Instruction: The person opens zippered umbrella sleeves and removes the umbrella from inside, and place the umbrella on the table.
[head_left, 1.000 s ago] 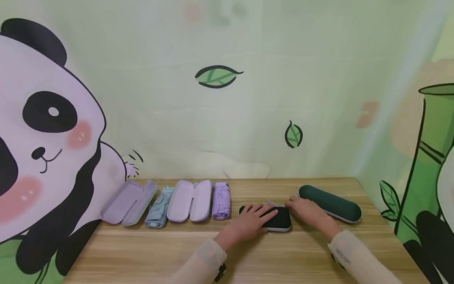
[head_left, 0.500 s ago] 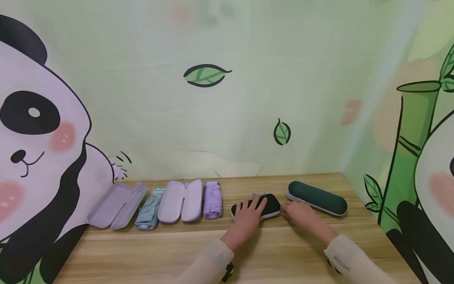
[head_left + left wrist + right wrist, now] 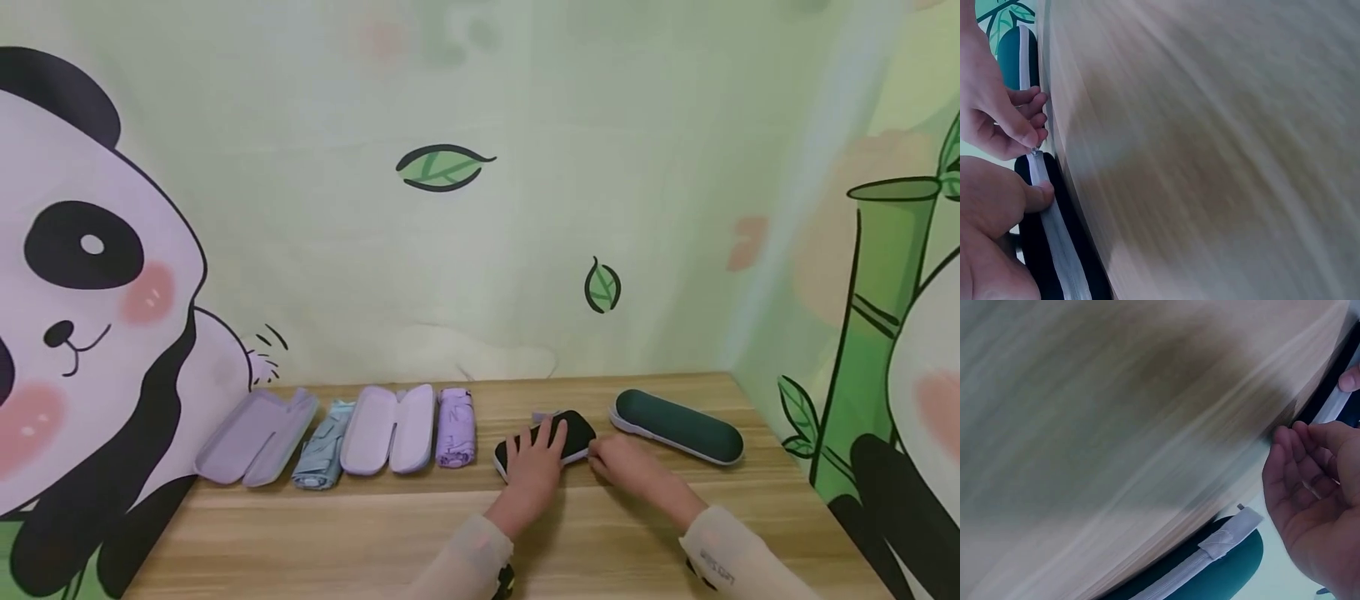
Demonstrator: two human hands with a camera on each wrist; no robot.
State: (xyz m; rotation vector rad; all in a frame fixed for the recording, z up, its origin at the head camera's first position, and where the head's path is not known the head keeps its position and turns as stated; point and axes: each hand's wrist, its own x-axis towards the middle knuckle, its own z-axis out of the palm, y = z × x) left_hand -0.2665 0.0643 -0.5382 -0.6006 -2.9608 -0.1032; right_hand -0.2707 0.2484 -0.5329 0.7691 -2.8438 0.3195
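Observation:
A black zippered case with a light zipper band lies closed on the table. My left hand holds it, with fingers spread over the top and the thumb pressed on the band along its near side. At the case's right end, my right hand pinches the small metal zipper pull between thumb and forefinger. The other right fingers are curled. Just beyond the right hand lies a dark green long case, closed, with a pale zipper edge that shows in the right wrist view.
Along the back left of the wooden table stand an open lavender case, a rolled blue-grey fabric bundle, an open whitish case and a rolled purple fabric bundle. A printed cloth backdrop rises behind.
The black case has turned, its right end swinging away from me. My right hand has come from its far right corner to its near right end. The left hand still holds the case.

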